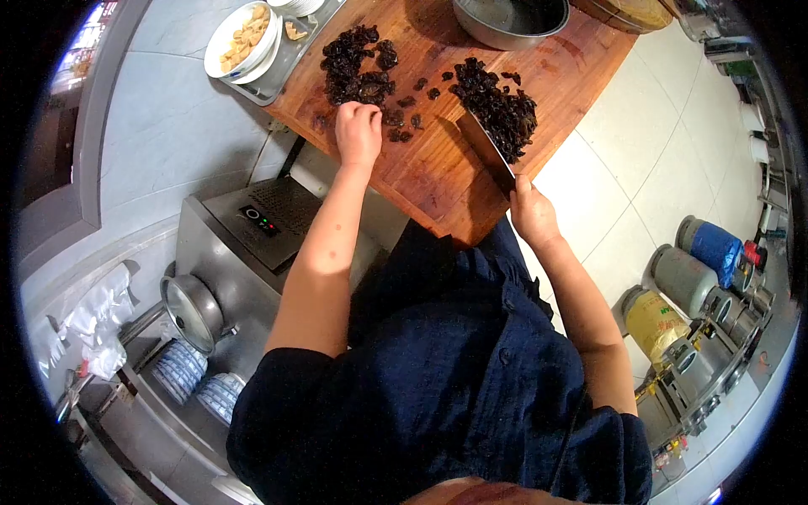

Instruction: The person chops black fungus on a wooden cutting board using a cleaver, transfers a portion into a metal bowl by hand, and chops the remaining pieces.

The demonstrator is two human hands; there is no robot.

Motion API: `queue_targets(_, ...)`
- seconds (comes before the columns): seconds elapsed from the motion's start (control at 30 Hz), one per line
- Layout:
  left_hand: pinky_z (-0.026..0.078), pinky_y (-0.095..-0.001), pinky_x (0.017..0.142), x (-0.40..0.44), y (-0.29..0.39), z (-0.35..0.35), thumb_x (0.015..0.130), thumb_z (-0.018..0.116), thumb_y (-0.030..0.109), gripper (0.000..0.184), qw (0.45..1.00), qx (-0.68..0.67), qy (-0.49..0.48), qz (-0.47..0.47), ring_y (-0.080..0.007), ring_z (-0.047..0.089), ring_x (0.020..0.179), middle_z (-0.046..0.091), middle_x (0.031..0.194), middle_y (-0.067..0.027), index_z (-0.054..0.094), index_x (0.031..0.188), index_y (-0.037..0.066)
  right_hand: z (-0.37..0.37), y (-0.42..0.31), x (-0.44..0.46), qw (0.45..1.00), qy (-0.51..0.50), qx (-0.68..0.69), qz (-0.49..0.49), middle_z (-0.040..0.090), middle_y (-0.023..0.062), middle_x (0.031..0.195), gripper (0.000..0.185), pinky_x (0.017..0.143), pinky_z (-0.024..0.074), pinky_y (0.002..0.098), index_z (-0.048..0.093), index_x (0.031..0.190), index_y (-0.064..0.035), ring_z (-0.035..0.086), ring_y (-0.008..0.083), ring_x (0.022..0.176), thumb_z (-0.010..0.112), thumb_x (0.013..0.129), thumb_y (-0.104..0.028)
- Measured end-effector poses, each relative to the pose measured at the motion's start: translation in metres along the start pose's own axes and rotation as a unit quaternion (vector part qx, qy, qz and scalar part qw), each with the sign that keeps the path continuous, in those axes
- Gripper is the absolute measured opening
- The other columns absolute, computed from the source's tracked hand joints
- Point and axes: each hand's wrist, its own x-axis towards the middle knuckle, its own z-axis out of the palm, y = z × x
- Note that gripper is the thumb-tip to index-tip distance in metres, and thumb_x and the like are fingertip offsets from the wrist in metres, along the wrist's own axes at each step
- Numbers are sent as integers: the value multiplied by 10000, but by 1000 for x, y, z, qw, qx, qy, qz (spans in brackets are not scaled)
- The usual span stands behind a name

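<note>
The left hand (360,126), fingers curled narrowly at the near edge of a glossy, crinkled black heap (341,71), may pinch a piece, though I cannot tell, while the right hand (532,209) closes around the handle end of a broad, flat-bladed metal cleaver (488,150) beside a finer black pile (505,118). Left to right, a round white bowl (214,64) of tan chunks (245,42) sits on a grey tray (268,87), then both heaps and a round grey metal bowl (505,38) rest on the reddish-brown wooden board (425,181).

Wooden tabletop (438,172) | left dark heap (343,69) | right dark heap (507,116) | loose pieces (433,93) between | metal bowl (512,35) farther back
</note>
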Motion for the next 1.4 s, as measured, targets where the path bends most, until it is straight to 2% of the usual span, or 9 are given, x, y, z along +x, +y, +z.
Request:
queue_targets(0.13, 515, -312, 690, -3, 10, -1, 925, 643, 155, 170, 850, -398, 4, -346, -166, 599, 778, 646, 929, -87, 624, 1032, 24, 5, 3, -3, 1000, 20, 17, -1, 620, 272, 759, 147, 600, 509, 522, 438, 991, -28, 632, 443, 688, 513, 906, -120)
queue_targets(0.27, 512, -255, 643, -23, 28, -11, 954, 617, 165, 176, 685, -602, -88, -400, -116, 584, 726, 637, 896, -76, 595, 1053, 21, 1, 3, -2, 999, 3, 31, 16, 622, 275, 788, 134, 605, 498, 538, 426, 985, -46, 625, 456, 709, 507, 904, -114)
queue_targets(0.4, 499, -285, 610, -52, 59, 10, 894, 574, 42, 78, 715, -591, -199, -316, -162, 605, 697, 642, 802, -56, 616, 960, 40, -2, 4, -4, 996, -25, 69, 43, 632, 272, 834, 585, 584, 484, 535, 316, 1433, -163, 619, 464, 710, 492, 882, -77)
queue_targets(0.7, 518, -263, 642, -74, 97, 42, 913, 590, 13, 184, 767, -486, -303, -290, -132, 614, 747, 624, 957, -105, 527, 1086, 9, -3, 3, 1, 998, 13, 55, 4, 614, 306, 845, 233, 627, 479, 567, 423, 1080, -10, 601, 499, 729, 525, 896, -112)
queue_targets(0.8, 519, -352, 807, -79, 93, 37, 833, 698, 71, 265, 898, -323, -252, -159, -231, 634, 915, 651, 1051, -122, 608, 1080, 38, -6, -1, 0, 999, 8, 50, -7, 615, 302, 838, 210, 626, 482, 564, 431, 1056, -3, 603, 498, 729, 521, 899, -110)
queue_targets(1.07, 504, -396, 838, -84, 80, 46, 803, 675, 24, 166, 781, -462, -278, -315, -285, 640, 977, 659, 970, -157, 621, 959, 11, 2, 11, -3, 999, -2, 42, -1, 624, 281, 848, 340, 667, 492, 531, 436, 1168, 12, 612, 477, 774, 558, 860, -67)
queue_targets(1.17, 493, -405, 855, -72, 104, 1, 804, 660, 3, 106, 837, -365, -306, -270, -302, 615, 1010, 626, 990, -165, 612, 898, 10, -4, 4, -4, 999, -5, 45, 9, 627, 281, 856, 347, 674, 495, 527, 441, 1178, 14, 613, 474, 777, 555, 861, -67)
queue_targets(1.27, 475, -403, 883, -86, 103, 2, 786, 668, 8, 98, 963, -188, -191, 1, -325, 578, 1044, 582, 1040, -167, 619, 871, 10, 0, 4, -3, 999, 9, 45, 9, 632, 288, 830, 218, 664, 487, 558, 463, 1069, -4, 618, 485, 758, 515, 894, -123)
queue_targets(1.4, 462, -421, 839, -93, 101, 7, 753, 632, 33, 46, 965, -182, -109, 153, -325, 562, 984, 564, 1031, -138, 607, 790, 43, -6, -1, -5, 999, 5, 51, 5, 630, 293, 873, 232, 676, 489, 548, 452, 1084, -1, 618, 483, 771, 512, 895, -123)
